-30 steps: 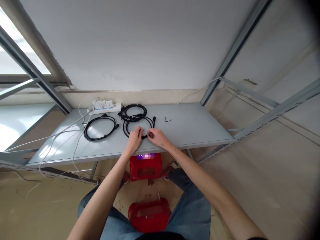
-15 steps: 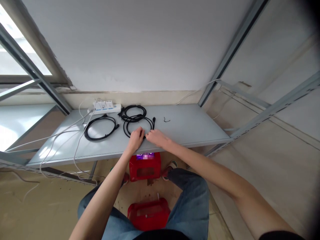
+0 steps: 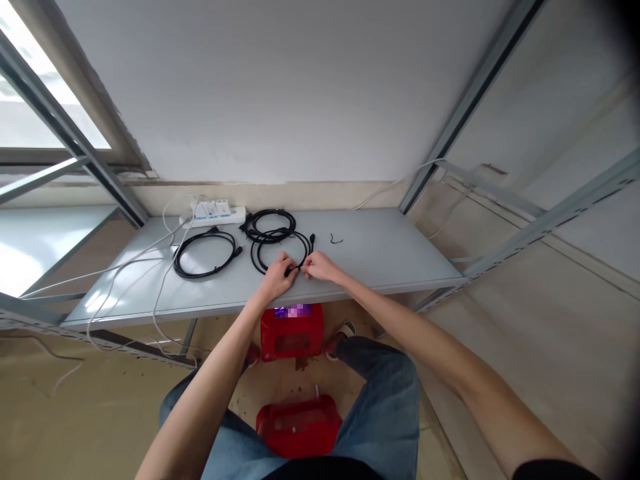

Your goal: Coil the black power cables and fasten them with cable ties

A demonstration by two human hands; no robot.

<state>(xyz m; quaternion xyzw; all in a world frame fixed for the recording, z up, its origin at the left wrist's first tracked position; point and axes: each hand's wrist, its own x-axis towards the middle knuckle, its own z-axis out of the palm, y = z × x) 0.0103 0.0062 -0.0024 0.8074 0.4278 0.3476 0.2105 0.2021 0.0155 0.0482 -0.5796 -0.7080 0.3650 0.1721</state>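
Middle cable coil (image 3: 256, 257) lies flat on the grey shelf (image 3: 390, 253), near its front edge, with its far arc overlapping a second coil (image 3: 273, 213) behind it. My left hand (image 3: 280, 277) has its fingers closed on the coil's near arc. My right hand (image 3: 320, 267) meets it from the other side, fingertips pinched together on the same stretch. Whether a thin tie sits between them is too small to tell. The cable looks light, rubbery and springy. I'd judge the loops want to spread if let go, so the grip belongs where the turns bunch together, not on a single strand or the plug end. It is neither fragile nor slippery. Both forearms reach forward and slightly inward, wrists low over the shelf edge, palms down, knuckles toward each other. A third coil (image 3: 177, 259) lies apart to the left and a white power strip (image 3: 213, 212) stands by the wall. White wires (image 3: 125, 267) trail off the shelf's left end, and a small black tie (image 3: 336, 239) lies loose to the right. Two red stools (image 3: 293, 333) stand below, between my knees.
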